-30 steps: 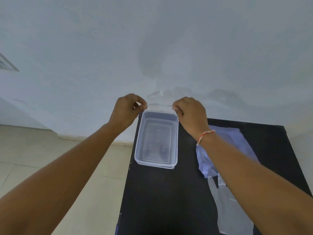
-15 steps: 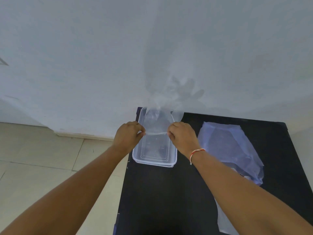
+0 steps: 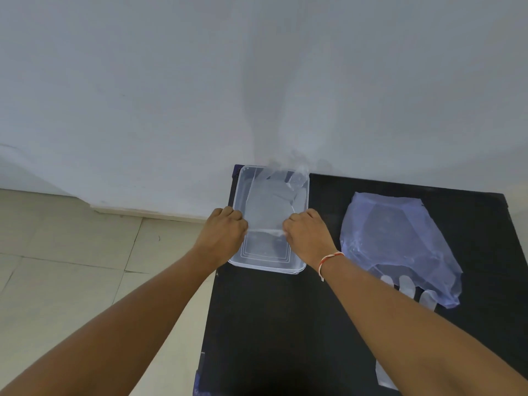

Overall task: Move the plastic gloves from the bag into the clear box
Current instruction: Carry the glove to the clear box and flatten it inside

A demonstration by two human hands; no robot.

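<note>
Gloves first: 1 thin see-through glove (image 3: 270,205) is stretched over the clear box (image 3: 241,254), its fingers reaching the far end by the wall (image 3: 171,95). Left hand (image 3: 221,234) pinches the near left corner of its cuff and right hand (image 3: 307,234) pinches the near right corner, both right above the box. That box sits at the far left corner of the black table (image 3: 285,324). Off to the right lies the crumpled bluish bag (image 3: 397,244), well apart from the box, with a few more glove fingers (image 3: 405,290) poking out from under its near edge. Right wrist has a red-and-white thread band (image 3: 328,260).
</note>
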